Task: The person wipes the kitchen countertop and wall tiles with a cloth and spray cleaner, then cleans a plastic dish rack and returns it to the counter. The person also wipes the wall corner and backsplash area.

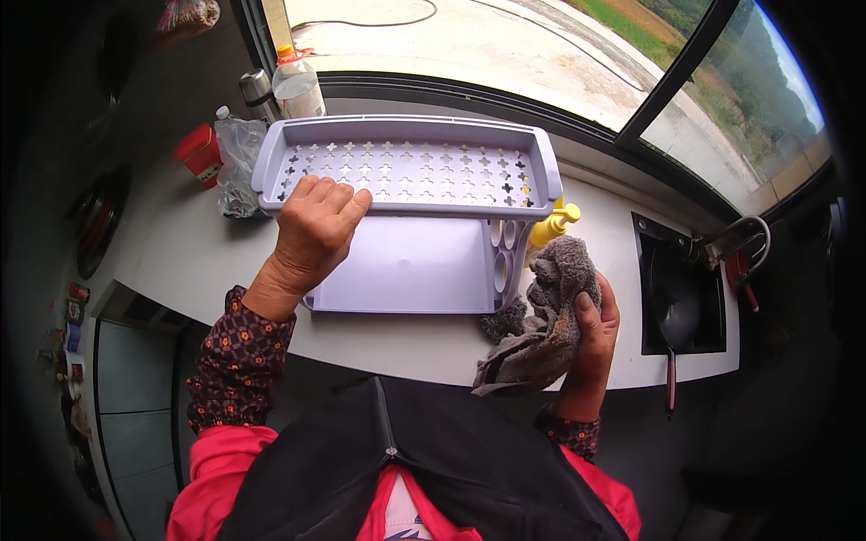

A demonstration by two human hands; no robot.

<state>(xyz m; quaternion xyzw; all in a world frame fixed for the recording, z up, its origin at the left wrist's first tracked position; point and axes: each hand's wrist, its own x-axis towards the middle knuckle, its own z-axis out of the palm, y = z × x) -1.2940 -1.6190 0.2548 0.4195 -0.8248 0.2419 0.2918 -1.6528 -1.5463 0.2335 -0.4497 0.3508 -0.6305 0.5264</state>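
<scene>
A lavender plastic two-tier rack (406, 264) stands on the white countertop before me. Its upper tray (406, 179) has a floor of cross-shaped holes. My left hand (318, 216) grips the near rim of that upper tray, left of its middle. To the right of the rack, my right hand (599, 314) holds a crumpled grey terry cloth (551, 324), its lower end hanging over the counter's front edge. Behind the cloth is a yellow pump dispenser (551, 226), partly hidden. A dark fuzzy bundle (507, 321) lies by the rack's front right corner; whether it joins the cloth I cannot tell.
On the right, a wok (676, 304) sits in the black sink (646, 338), its handle jutting past the counter (379, 341). A faucet (761, 233) curves above. Back left stand a red container (201, 155), a plastic-bagged bottle (238, 159), a flask (257, 91) and a large bottle (298, 91).
</scene>
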